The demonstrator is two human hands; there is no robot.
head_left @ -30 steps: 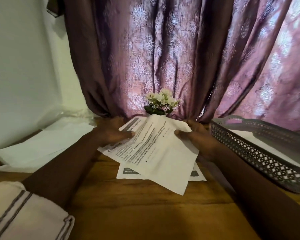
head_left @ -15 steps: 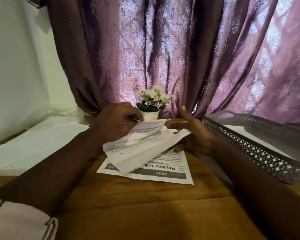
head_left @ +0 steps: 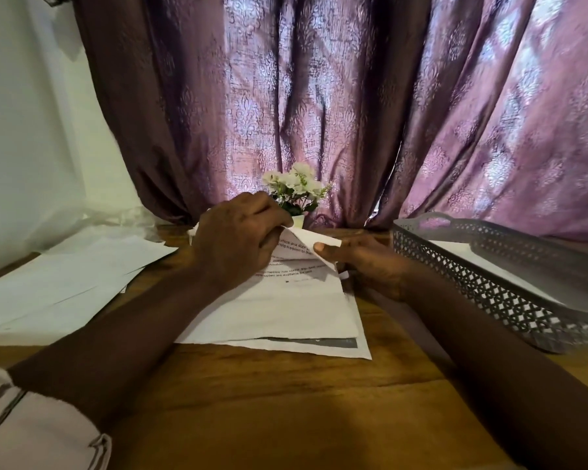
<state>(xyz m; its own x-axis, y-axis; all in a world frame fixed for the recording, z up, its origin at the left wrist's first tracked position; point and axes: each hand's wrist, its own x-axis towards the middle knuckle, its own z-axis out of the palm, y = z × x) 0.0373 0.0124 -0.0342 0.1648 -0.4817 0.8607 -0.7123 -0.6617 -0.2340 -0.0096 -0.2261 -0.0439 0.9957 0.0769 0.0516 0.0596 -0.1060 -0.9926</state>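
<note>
A printed white sheet (head_left: 286,310) lies on the wooden table (head_left: 286,401) on top of a second printed sheet (head_left: 360,349) with a dark band along its near edge. The top sheet's far edge is folded up toward me. My left hand (head_left: 235,239) pinches that raised far edge from the left, fingers curled. My right hand (head_left: 364,259) holds the folded flap's right corner under its thumb, with the other fingers behind the paper.
A small white pot of white flowers (head_left: 296,191) stands just behind my hands against a purple patterned curtain (head_left: 353,96). A grey lattice tray (head_left: 489,290) holding white paper sits at the right. Loose white sheets (head_left: 65,283) cover the table's left side.
The sheet I held up in the air has come down onto the other sheet on the table. Both hands have moved to its far edge and are folding it toward me.
</note>
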